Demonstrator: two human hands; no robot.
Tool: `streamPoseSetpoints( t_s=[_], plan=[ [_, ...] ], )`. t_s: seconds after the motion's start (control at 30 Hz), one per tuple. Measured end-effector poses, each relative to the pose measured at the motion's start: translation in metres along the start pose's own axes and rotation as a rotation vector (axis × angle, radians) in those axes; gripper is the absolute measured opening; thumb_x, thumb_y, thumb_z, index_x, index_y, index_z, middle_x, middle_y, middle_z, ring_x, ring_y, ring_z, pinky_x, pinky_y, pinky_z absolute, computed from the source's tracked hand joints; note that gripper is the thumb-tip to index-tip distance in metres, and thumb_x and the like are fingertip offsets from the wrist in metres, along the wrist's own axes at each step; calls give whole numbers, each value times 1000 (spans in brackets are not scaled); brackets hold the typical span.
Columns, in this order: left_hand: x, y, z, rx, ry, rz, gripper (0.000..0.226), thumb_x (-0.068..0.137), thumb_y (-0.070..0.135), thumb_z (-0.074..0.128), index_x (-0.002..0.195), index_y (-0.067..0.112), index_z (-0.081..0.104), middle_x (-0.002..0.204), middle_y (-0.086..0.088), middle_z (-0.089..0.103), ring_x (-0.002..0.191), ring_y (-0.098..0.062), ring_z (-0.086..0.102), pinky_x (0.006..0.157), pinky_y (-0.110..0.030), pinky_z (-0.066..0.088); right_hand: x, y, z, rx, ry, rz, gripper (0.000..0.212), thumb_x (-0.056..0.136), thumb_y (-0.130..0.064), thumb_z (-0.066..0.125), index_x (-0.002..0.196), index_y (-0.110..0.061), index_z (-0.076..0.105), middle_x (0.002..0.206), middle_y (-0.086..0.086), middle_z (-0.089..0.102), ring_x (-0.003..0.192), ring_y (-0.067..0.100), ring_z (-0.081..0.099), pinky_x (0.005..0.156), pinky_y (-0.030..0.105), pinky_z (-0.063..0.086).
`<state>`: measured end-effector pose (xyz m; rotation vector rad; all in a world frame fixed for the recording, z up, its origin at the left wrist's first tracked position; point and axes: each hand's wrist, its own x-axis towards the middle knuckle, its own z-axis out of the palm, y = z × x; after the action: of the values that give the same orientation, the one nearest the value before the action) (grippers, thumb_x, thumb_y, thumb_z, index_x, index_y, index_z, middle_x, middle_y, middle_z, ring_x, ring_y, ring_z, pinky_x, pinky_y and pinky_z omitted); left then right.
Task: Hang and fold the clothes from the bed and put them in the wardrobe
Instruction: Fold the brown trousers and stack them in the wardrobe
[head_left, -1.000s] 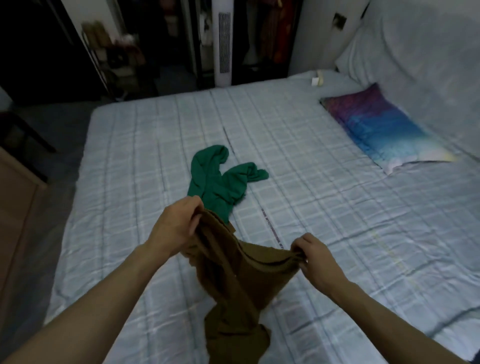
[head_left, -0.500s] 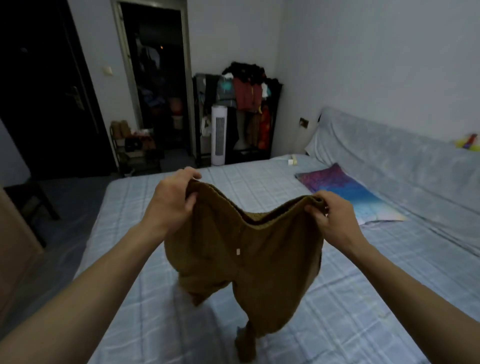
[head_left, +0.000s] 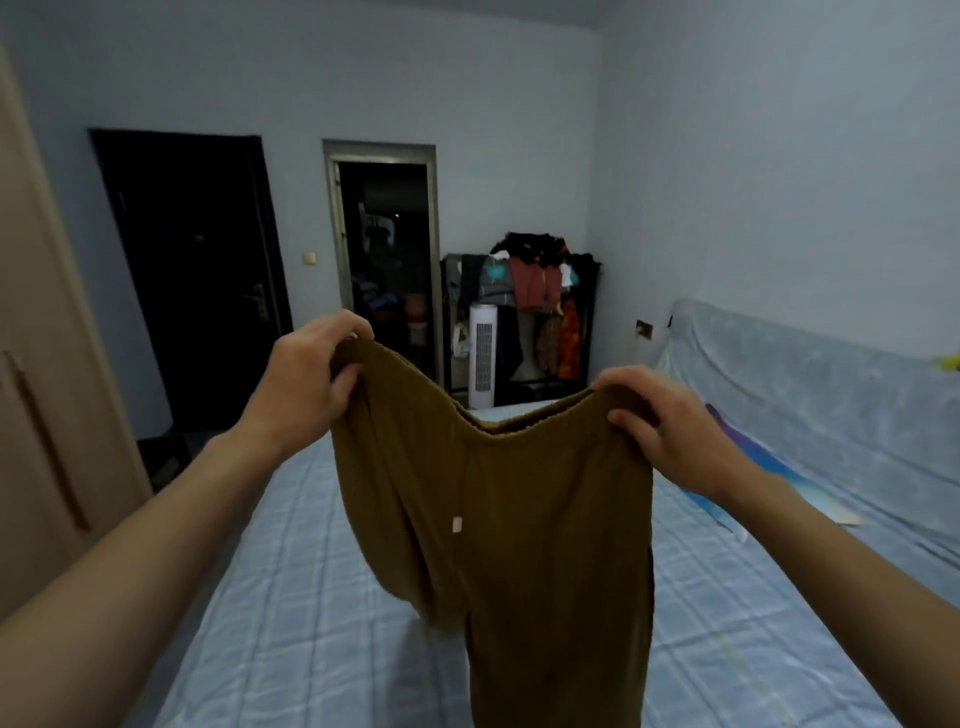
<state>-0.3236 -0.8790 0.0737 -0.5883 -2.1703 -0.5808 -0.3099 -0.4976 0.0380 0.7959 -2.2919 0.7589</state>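
Note:
I hold a pair of brown trousers (head_left: 509, 519) up in front of me by the waistband, above the bed (head_left: 291, 623). My left hand (head_left: 306, 384) grips the left end of the waistband. My right hand (head_left: 665, 431) grips the right end. The legs hang down and run out of the bottom of the view. A small white tag shows on the front of the cloth. The trousers hide the middle of the bed, and the green garment is not in sight. A beige wardrobe door (head_left: 47, 415) stands at the left edge.
A checked pale-blue sheet covers the bed. A colourful pillow (head_left: 753, 467) lies at the right beside a covered headboard (head_left: 805, 395). At the far wall stand an open clothes rack (head_left: 530, 306), a white tower fan (head_left: 483, 356), a dark door (head_left: 197, 270) and an open doorway (head_left: 387, 260).
Both hands have lifted the trousers higher and spread the waistband wider. My view has tilted up from the bed to the far wall, and the green garment has dropped out of sight.

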Motion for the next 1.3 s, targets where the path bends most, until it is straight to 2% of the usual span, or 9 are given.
streamPoseSetpoints(
  t_s=[0.27,0.33,0.47,0.6,0.8,0.93,1.07,1.17,1.3],
  plan=[
    [-33,46,-62,103,26,2,30,82,0,71,99,21,58,94,2,58,81,-11,55,72,-21,46,-23,-32,-19,43,-55,-55,31,86,-2,69,96,-29,58,87,-11,58,73,8,59,58,17,49],
    [-33,51,-82,126,71,-31,29,81,-1,72,97,19,60,93,2,60,79,-10,54,73,-15,44,-22,-51,-18,166,-59,-16,25,86,1,68,93,-21,61,80,-6,59,62,6,61,52,14,47],
    [-29,47,-126,118,195,-119,23,83,1,72,93,18,60,89,5,60,78,1,53,67,-4,39,-10,-100,-12,448,-70,69,18,89,1,64,98,-15,66,87,6,67,71,17,71,59,25,58],
    [-34,36,-162,89,233,-122,21,84,3,72,92,19,61,90,3,61,79,-3,54,68,-12,43,4,-138,-8,297,11,21,18,89,0,66,93,-18,67,81,0,65,67,9,67,58,21,56],
    [-59,4,-222,76,215,-116,22,84,7,73,93,21,60,90,3,62,84,-16,61,73,-41,56,25,-193,-5,241,-25,-22,14,79,-14,79,87,-18,67,77,-3,66,65,6,66,60,18,55],
    [-75,-16,-253,74,161,-113,25,83,9,75,92,26,59,89,5,63,82,-15,63,71,-42,58,36,-226,10,214,12,-42,16,76,-24,79,77,-17,64,72,-3,63,64,6,61,58,14,50],
    [-92,-29,-273,48,110,-108,27,82,6,76,90,24,58,89,7,63,88,-13,64,74,-34,57,44,-242,15,102,149,-33,17,80,-18,77,75,-20,61,71,-7,59,67,-2,59,54,7,43],
    [-92,-30,-285,4,85,-99,29,83,6,75,86,26,55,88,7,62,87,-10,62,72,-26,51,55,-247,20,40,248,-7,17,81,-19,78,77,-18,61,72,-6,60,64,6,57,52,10,40],
    [-62,-31,-296,-14,-47,-164,26,83,8,75,84,26,57,86,2,63,81,-14,62,67,-27,46,76,-251,24,53,317,44,16,82,-16,76,81,-15,60,79,0,61,73,12,58,58,12,37]
  ],
)
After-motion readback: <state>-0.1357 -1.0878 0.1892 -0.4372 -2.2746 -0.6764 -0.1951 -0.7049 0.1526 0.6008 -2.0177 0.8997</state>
